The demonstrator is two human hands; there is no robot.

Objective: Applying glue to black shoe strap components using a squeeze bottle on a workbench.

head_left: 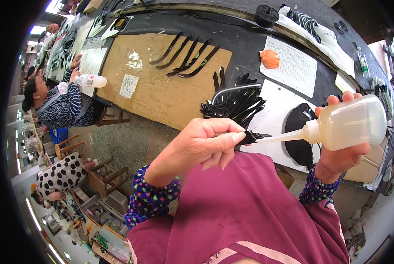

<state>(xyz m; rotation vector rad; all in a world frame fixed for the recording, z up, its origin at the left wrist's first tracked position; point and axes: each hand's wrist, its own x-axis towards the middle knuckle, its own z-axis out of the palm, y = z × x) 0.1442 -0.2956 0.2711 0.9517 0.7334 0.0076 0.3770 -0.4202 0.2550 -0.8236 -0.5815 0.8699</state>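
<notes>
My left hand (210, 143) pinches a small black strip (251, 137) between thumb and fingers. My right hand (342, 154) is wrapped round a translucent squeeze bottle (353, 122), tilted so that its long thin nozzle points left. The nozzle's tip meets the black strip, or lies just in front of it; I cannot tell which. Behind my left hand lies a heap of black strips (236, 103), with a curved grey metal bar (236, 89) across it. A black fabric piece (299, 134) rests on a white board (274, 103) near the bottle.
Several curved black strips (192, 57) lie on a cardboard sheet (157, 94). An orange lump (269, 59) sits on a printed sheet (300, 72). A black spool (266, 16) and a green-labelled bottle (362, 63) stand farther back. At the left, a co-worker (60, 99) sits beside a white bottle (90, 81).
</notes>
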